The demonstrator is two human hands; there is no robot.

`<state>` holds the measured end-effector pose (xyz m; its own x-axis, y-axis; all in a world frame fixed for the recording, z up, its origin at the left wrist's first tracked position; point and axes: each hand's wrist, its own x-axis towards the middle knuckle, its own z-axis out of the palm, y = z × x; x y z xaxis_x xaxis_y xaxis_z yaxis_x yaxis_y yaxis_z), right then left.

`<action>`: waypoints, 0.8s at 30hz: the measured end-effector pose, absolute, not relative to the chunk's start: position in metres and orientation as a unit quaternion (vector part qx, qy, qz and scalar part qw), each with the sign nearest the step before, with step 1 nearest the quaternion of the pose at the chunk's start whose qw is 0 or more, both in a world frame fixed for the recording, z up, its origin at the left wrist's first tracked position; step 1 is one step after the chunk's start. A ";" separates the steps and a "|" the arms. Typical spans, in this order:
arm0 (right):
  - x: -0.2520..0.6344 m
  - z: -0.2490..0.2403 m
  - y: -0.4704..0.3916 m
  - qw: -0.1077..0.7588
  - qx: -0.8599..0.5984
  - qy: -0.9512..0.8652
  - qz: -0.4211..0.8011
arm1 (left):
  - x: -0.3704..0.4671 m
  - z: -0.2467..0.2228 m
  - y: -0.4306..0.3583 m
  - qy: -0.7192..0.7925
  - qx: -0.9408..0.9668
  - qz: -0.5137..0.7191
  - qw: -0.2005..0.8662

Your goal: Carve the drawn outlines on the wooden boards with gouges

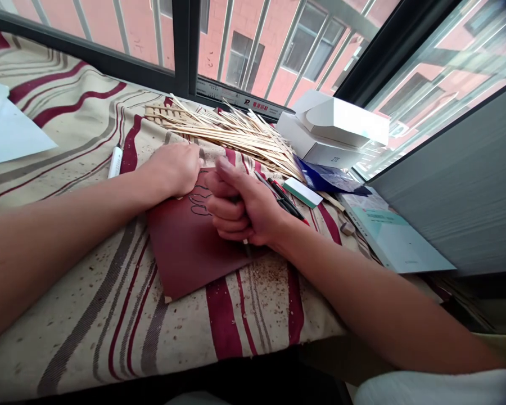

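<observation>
A dark red board (185, 253) with black curved lines drawn near its far edge lies on the striped cloth. My left hand (177, 170) is closed at the board's far left corner, its curled fingers gripping the edge there. Over the board's right part, my right hand (240, 205) makes a fist around a slim tool (246, 243). Only a short end of that tool shows below the little finger; the rest is hidden in the palm. Fine brown crumbs are scattered on the cloth by the board's near right edge.
Thin wooden sticks (244, 135) lie heaped by the window. To the right are several pens (289, 202), a green-and-white block (302, 192), a white box (333, 129), a blue packet (329, 175) and a book (396, 230). A white marker (115, 162) and paper (12, 132) lie left.
</observation>
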<state>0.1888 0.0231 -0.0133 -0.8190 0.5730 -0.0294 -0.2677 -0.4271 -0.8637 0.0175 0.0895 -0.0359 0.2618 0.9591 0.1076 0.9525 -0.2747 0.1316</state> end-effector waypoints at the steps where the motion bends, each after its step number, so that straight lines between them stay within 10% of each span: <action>1: 0.194 -0.011 0.024 0.282 -0.154 -0.472 0.821 | 0.018 -0.035 0.088 0.603 0.794 0.073 0.002; 5: 0.204 0.001 0.025 0.433 -0.161 -0.481 0.745 | 0.019 -0.038 0.089 0.594 0.800 0.076 -0.033; 24: 0.172 -0.010 0.010 0.467 -0.288 -0.534 0.643 | 0.015 -0.041 0.095 0.578 0.811 0.090 -0.019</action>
